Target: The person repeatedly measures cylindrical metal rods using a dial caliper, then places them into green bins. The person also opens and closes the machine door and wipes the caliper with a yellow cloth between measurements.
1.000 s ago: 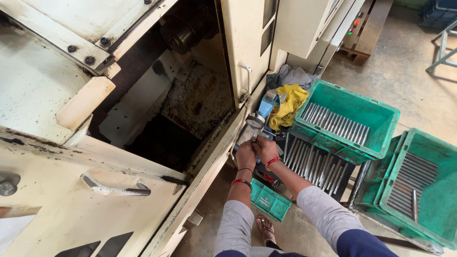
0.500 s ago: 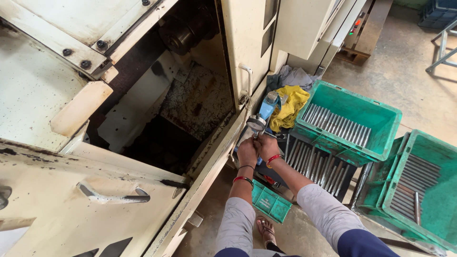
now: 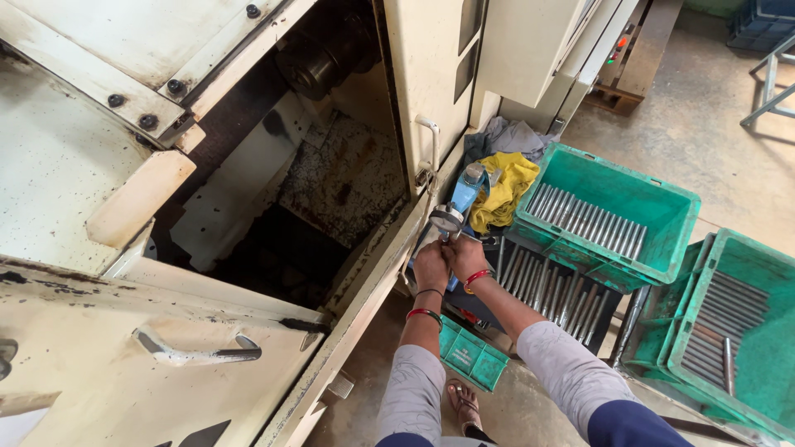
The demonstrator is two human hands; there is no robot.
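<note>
— What colours sit by the machine?
— Its body point(image 3: 74, 165) is cream, flecked with dark specks. The crates point(image 3: 617, 217) are green, filled with grey metal rods point(image 3: 584, 223). A yellow cloth point(image 3: 507, 189) lies on a grey one point(image 3: 509, 136).
— And at the hands?
— A blue gauge point(image 3: 460, 203) with a silver dial. Red bangles point(image 3: 425, 314) circle both wrists; the sleeves point(image 3: 414, 389) are pale grey.

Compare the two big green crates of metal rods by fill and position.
The upper green crate holds one neat row of rods across its floor; the right green crate holds a stack at one side, with one rod loose. The upper one sits level on a dark tray of rods; the right one tilts. Both are green plastic.
</note>
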